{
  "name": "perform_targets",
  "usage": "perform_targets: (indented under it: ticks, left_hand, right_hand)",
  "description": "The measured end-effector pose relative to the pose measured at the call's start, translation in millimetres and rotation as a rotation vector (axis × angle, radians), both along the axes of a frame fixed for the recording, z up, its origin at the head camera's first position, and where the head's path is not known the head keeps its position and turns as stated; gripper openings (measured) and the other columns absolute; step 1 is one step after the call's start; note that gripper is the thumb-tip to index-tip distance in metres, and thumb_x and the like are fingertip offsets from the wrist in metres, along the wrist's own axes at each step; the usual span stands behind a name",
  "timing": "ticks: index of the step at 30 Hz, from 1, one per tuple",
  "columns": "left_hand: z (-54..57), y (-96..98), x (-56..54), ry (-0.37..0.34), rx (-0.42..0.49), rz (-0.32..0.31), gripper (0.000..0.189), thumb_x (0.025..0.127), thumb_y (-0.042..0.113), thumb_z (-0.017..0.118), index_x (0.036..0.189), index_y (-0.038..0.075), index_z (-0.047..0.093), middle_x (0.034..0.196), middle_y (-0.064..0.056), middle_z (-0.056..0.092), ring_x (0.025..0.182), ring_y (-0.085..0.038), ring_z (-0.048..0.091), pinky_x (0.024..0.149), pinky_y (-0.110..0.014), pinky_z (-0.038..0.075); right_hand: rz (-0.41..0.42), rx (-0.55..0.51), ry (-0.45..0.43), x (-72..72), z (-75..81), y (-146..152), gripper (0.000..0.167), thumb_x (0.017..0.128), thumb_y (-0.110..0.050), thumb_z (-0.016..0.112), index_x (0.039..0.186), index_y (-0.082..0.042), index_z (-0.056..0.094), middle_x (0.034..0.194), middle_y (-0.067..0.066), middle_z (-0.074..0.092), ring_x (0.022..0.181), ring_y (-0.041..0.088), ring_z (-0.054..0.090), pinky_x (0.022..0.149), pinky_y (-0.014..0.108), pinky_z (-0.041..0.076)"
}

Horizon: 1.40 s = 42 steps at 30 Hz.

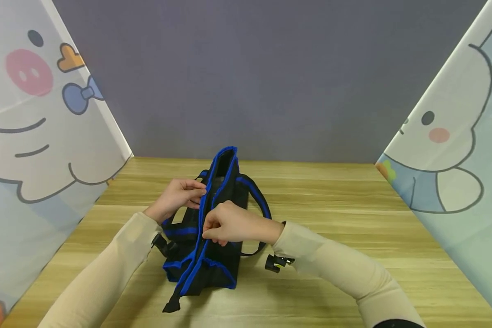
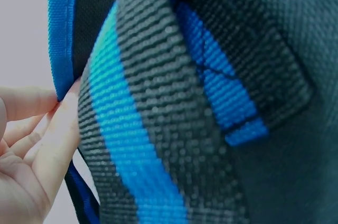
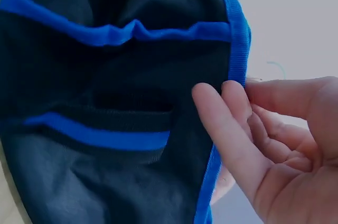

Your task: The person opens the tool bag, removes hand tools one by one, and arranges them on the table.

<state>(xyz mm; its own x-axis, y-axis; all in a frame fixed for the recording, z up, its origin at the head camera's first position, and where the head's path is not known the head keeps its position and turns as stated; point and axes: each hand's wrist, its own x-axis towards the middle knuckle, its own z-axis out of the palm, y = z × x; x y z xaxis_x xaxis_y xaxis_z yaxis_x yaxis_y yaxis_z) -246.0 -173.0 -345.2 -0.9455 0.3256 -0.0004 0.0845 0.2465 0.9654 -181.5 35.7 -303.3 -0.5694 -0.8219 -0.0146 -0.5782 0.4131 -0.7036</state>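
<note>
A black bag with blue trim (image 1: 219,273) stands on the table, its narrow top running away from me and gaping at the far end. At the left rim, my left hand (image 1: 176,198) pinches the blue edging between thumb and fingers; the left wrist view shows these fingertips (image 2: 66,100) beside a black-and-blue strap handle (image 2: 153,113). Nearer to me, my right hand (image 1: 233,223) pinches the right side of the opening, thumb and fingers about the blue trim (image 3: 240,49). Whatever else lies within that pinch is hidden. A black end tab (image 1: 172,304) sticks out at the near end.
The other strap handle (image 1: 258,196) loops out on the bag's right. Beneath is a wood-grain table (image 1: 324,200), with a grey panel (image 1: 262,82) behind it. Cartoon-printed panels (image 1: 33,136) flank both sides. Small black devices (image 1: 276,263) hang at the wrists.
</note>
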Motion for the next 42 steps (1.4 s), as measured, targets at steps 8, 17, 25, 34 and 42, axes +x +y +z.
perform_targets:
  ticks: [8, 17, 25, 34, 42]
  left_hand:
    - [0.6, 2.6, -1.1, -0.010, -0.006, -0.003, 0.030, 0.098, 0.003, 0.061, 0.120, -0.017, 0.060, 0.089, -0.004, 0.070, 0.072, -0.013, 0.068, 0.068, -0.029, 0.061]
    - [0.5, 2.5, 0.1, -0.002, -0.038, 0.001, 0.029, 0.098, 0.004, 0.060, 0.120, -0.016, 0.061, 0.087, 0.000, 0.070, 0.070, -0.012, 0.066, 0.068, -0.028, 0.061]
    - [3.0, 2.6, 0.4, -0.002, -0.020, 0.007, 0.029, 0.098, 0.003, 0.061, 0.119, -0.016, 0.060, 0.086, -0.002, 0.069, 0.069, -0.012, 0.066, 0.068, -0.028, 0.061]
    - [3.5, 1.0, 3.0, -0.007, -0.019, 0.022, 0.030, 0.098, 0.002, 0.061, 0.120, -0.017, 0.060, 0.084, -0.001, 0.069, 0.069, -0.012, 0.066, 0.068, -0.028, 0.061]
    - [3.0, 2.2, 2.7, 0.004, -0.010, 0.021, 0.029, 0.098, 0.001, 0.061, 0.120, -0.018, 0.060, 0.083, 0.000, 0.068, 0.067, -0.012, 0.065, 0.067, -0.028, 0.061]
  right_hand:
    - [-0.010, 0.016, -0.168, 1.4, 2.6, 1.8, 0.017, 0.098, -0.001, 0.060, 0.083, 0.002, 0.067, 0.062, 0.004, 0.062, 0.050, 0.013, 0.063, 0.055, 0.035, 0.061]
    - [0.029, 0.011, -0.205, 12.4, 4.2, -2.7, 0.019, 0.098, 0.000, 0.060, 0.081, -0.001, 0.067, 0.062, 0.004, 0.064, 0.050, 0.013, 0.064, 0.055, 0.034, 0.061]
    - [0.111, 0.030, -0.213, 26.2, 0.3, -6.6, 0.017, 0.098, 0.000, 0.060, 0.083, 0.000, 0.068, 0.063, 0.005, 0.065, 0.049, 0.010, 0.063, 0.052, 0.024, 0.058]
    - [0.200, 0.122, -0.085, 51.5, -9.8, -15.0, 0.014, 0.098, -0.006, 0.062, 0.086, -0.006, 0.070, 0.061, -0.004, 0.065, 0.048, -0.003, 0.058, 0.054, 0.014, 0.054]
    - [0.232, 0.135, -0.034, 58.7, -14.0, -16.6, 0.011, 0.098, -0.007, 0.063, 0.089, -0.008, 0.070, 0.060, -0.010, 0.063, 0.048, -0.007, 0.055, 0.049, 0.013, 0.051]
